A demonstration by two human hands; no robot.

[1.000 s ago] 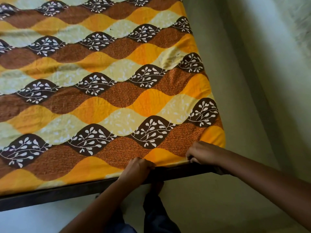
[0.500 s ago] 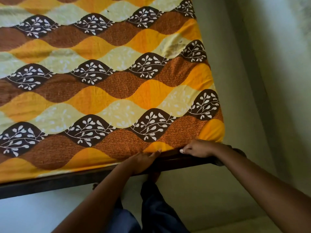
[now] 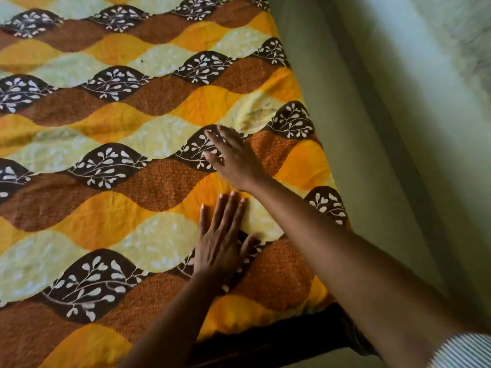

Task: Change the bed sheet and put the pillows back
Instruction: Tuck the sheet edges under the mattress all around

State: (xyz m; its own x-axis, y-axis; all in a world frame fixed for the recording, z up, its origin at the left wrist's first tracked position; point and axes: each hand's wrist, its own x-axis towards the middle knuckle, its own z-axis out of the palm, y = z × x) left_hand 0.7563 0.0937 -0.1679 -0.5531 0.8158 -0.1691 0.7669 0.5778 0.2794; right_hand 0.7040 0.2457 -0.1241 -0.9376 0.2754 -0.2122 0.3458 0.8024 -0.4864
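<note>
Wavy leaf-print bed sheet under flat left hand, right hand

Left hand, right hand flat on bed sheet.

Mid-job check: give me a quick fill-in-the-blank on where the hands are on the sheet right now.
1. Both hands lie ____ on the bed sheet.
2. The right hand reaches ____ up the bed than the left hand.
3. The dark bed frame shows along the sheet's ____ edge.
4. The sleeve at the lower right is ____.

Missing words: flat; farther; near; striped
</note>
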